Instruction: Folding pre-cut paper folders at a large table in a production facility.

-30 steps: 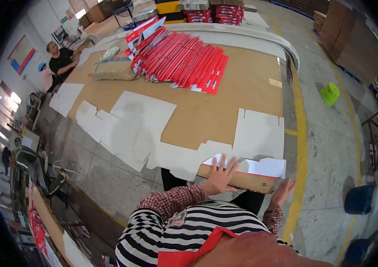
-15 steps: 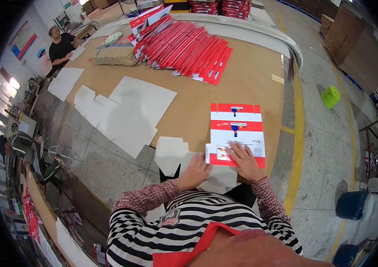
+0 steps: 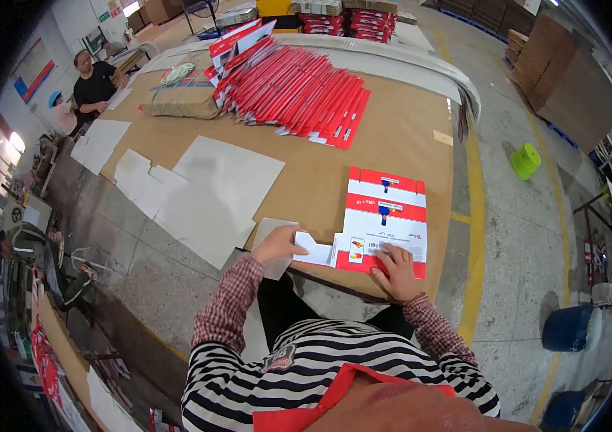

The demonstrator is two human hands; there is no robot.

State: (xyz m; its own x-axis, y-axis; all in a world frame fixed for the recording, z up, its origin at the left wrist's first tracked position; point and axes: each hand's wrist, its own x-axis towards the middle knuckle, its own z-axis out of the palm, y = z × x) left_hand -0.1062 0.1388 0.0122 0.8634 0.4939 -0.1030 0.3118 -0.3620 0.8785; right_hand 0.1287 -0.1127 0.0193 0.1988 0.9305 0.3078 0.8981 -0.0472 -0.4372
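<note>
A flat red and white printed carton (image 3: pixel 403 225) lies at the near right of the table. From its near left edge a white flap (image 3: pixel 322 253) sticks out to the left. My left hand (image 3: pixel 277 245) is closed on the far end of this flap, with its fingertips partly hidden. Resting on the carton's near right part, my right hand (image 3: pixel 398 273) has its fingers spread and holds nothing. Under my left hand a grey-white cardboard piece (image 3: pixel 277 268) lies at the table's near edge.
A long fanned row of red and white flat cartons (image 3: pixel 295 93) covers the table's far side. Left of it sits a strapped brown bundle (image 3: pixel 180 101). Grey-white cardboard sheets (image 3: pixel 212 194) lie on the brown tabletop (image 3: pixel 313 169). Another person (image 3: pixel 96 83) is at the far left.
My left hand has moved left, and the white flap now stretches out from the carton. The carton is slightly turned. My right hand stays on it.
</note>
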